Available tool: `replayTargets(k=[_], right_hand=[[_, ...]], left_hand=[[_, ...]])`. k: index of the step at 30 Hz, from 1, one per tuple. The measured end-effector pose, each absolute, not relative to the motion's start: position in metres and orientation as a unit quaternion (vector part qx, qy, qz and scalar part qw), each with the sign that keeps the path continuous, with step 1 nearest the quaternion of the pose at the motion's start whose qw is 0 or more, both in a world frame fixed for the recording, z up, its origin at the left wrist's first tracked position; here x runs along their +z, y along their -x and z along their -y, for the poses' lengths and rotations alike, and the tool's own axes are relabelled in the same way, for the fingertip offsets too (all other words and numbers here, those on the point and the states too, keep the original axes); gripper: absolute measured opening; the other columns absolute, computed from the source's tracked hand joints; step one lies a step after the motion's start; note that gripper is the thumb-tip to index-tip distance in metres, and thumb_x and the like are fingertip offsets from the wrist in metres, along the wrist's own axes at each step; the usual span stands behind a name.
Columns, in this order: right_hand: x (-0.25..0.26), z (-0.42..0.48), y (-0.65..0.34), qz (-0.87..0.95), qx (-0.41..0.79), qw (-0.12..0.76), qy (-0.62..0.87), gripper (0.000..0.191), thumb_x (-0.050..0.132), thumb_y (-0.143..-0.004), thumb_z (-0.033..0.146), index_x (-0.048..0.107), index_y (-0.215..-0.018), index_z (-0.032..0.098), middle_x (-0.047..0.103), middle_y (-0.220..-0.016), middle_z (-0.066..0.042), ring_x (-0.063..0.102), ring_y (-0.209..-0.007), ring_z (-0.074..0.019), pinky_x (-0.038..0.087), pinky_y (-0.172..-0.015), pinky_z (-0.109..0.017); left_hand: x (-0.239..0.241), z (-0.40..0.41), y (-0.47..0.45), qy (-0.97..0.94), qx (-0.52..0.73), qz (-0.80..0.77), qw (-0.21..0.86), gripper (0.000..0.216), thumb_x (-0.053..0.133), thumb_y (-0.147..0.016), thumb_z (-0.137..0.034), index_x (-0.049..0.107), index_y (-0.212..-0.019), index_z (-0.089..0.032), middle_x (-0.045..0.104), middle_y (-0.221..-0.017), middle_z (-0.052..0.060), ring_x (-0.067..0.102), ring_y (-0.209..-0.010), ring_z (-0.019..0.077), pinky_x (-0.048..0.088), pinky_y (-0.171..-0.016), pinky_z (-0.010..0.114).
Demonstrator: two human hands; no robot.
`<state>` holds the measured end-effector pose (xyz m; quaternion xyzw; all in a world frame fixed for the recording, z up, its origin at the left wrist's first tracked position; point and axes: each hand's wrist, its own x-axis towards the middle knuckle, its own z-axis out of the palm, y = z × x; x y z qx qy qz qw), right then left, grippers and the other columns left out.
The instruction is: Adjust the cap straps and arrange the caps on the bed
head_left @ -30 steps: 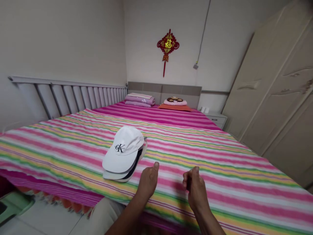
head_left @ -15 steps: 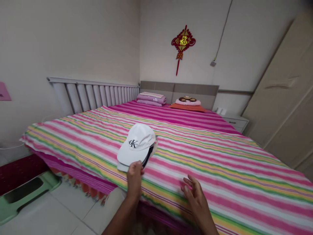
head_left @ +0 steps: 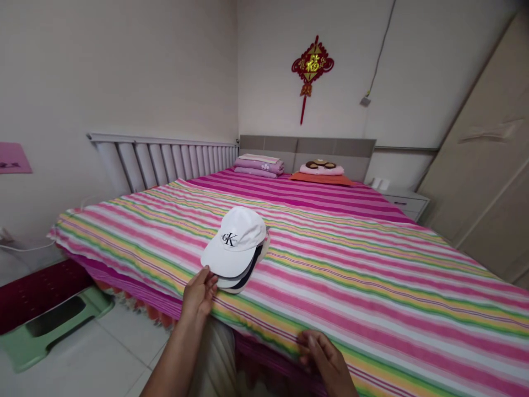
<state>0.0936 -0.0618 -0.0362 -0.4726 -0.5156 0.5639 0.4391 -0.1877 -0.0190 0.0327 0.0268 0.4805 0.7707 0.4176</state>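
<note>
A stack of caps (head_left: 238,249) lies on the striped bed cover (head_left: 372,275), the top one white with a black logo. My left hand (head_left: 199,292) reaches to the brim of the stack, fingertips touching its near edge, fingers loosely extended. My right hand (head_left: 326,361) rests at the near edge of the bed cover with fingers curled over the fabric; whether it grips the cloth is unclear.
Folded pillows and bedding (head_left: 258,164) sit by the grey headboard (head_left: 306,149). A slatted rail (head_left: 165,157) lines the left side. A wardrobe (head_left: 487,165) stands on the right, a nightstand (head_left: 403,201) beside it. A green stool (head_left: 49,325) is on the floor at left.
My left hand moved from a raised thumb near the caps to the brim's left edge. My right hand dropped back to the bed's near edge. The view shifted left and back.
</note>
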Motion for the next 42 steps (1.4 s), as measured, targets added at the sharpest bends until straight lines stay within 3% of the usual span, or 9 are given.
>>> replayTargets(k=[4,10,16,20,23,26,31,36,42], right_hand=[[-0.031,0.068,-0.095,0.501,0.585,0.421,0.48,0.045,0.051,-0.068,0.061,0.062,-0.078,0.019,0.062,-0.078,-0.005,0.054,-0.058,-0.0148,0.042,-0.052,-0.025],[-0.044,0.07,-0.092,0.47,0.609,0.436,0.467,0.045,0.055,-0.064,0.062,0.059,-0.069,0.018,0.056,-0.067,0.0,0.049,-0.049,-0.0098,0.035,-0.044,-0.021],[-0.041,0.072,-0.09,0.467,0.635,0.421,0.448,0.043,0.056,-0.065,0.06,0.06,-0.073,0.018,0.058,-0.068,-0.001,0.051,-0.05,-0.0107,0.036,-0.046,-0.022],[-0.006,0.067,-0.095,0.481,0.632,0.474,0.38,0.046,0.054,-0.068,0.061,0.062,-0.085,0.019,0.065,-0.081,-0.007,0.059,-0.072,-0.0187,0.044,-0.065,-0.029],[0.029,0.062,-0.101,0.457,0.665,0.523,0.274,0.054,0.044,-0.074,0.061,0.056,-0.109,0.021,0.061,-0.108,-0.011,0.056,-0.094,-0.0244,0.042,-0.08,-0.037],[0.053,0.059,-0.105,0.412,0.686,0.557,0.223,0.053,0.054,-0.073,0.053,0.052,-0.115,0.021,0.059,-0.115,-0.011,0.053,-0.103,-0.0262,0.041,-0.084,-0.037],[0.052,0.062,-0.107,0.329,0.741,0.544,0.218,0.035,0.064,-0.073,0.028,0.06,-0.107,0.022,0.068,-0.098,-0.009,0.061,-0.091,-0.0251,0.043,-0.084,-0.04],[0.04,0.068,-0.121,0.216,0.749,0.576,0.247,0.021,0.073,-0.061,0.027,0.069,-0.081,0.022,0.072,-0.083,-0.005,0.064,-0.083,-0.0261,0.042,-0.086,-0.043],[0.037,0.071,-0.137,0.199,0.777,0.549,0.235,0.025,0.067,-0.065,0.033,0.07,-0.086,0.02,0.071,-0.087,-0.007,0.06,-0.095,-0.0289,0.038,-0.092,-0.046]], left_hand=[[0.041,0.01,0.193,-0.043,0.76,-0.461,0.456,0.011,0.055,-0.071,-0.006,0.052,-0.065,-0.013,0.055,-0.05,-0.003,0.053,-0.04,0.0077,0.045,-0.041,0.018],[0.064,0.002,0.183,-0.114,0.776,-0.367,0.5,0.018,0.046,-0.076,-0.001,0.057,-0.076,-0.015,0.064,-0.069,0.001,0.061,-0.061,0.0095,0.052,-0.06,0.021],[0.05,0.017,0.142,-0.206,0.753,-0.247,0.574,0.036,0.054,-0.068,-0.001,0.057,-0.097,-0.021,0.067,-0.09,0.003,0.062,-0.07,0.0115,0.052,-0.06,0.02],[0.014,0.046,0.104,-0.21,0.665,-0.231,0.678,0.05,0.061,-0.061,-0.002,0.055,-0.106,-0.023,0.066,-0.095,0.004,0.062,-0.08,0.0157,0.052,-0.065,0.024],[-0.016,0.07,0.081,-0.199,0.598,-0.234,0.74,0.044,0.065,-0.057,-0.003,0.059,-0.096,-0.021,0.067,-0.092,0.002,0.062,-0.079,0.0152,0.051,-0.066,0.023],[-0.037,0.086,0.065,-0.186,0.54,-0.233,0.787,0.04,0.068,-0.055,-0.002,0.062,-0.089,-0.021,0.068,-0.087,0.0,0.063,-0.075,0.0136,0.048,-0.064,0.021],[-0.053,0.096,0.058,-0.235,0.479,-0.178,0.827,0.045,0.071,-0.053,-0.006,0.063,-0.096,-0.015,0.069,-0.085,0.007,0.062,-0.069,0.0149,0.045,-0.057,0.021],[-0.046,0.09,0.068,-0.243,0.49,-0.14,0.825,0.041,0.065,-0.061,-0.009,0.061,-0.102,-0.014,0.066,-0.097,0.009,0.061,-0.088,0.0205,0.045,-0.077,0.03],[-0.016,0.064,0.072,-0.254,0.49,-0.053,0.832,0.038,0.063,-0.066,-0.018,0.059,-0.103,-0.011,0.066,-0.094,0.011,0.06,-0.09,0.0233,0.04,-0.086,0.036]])
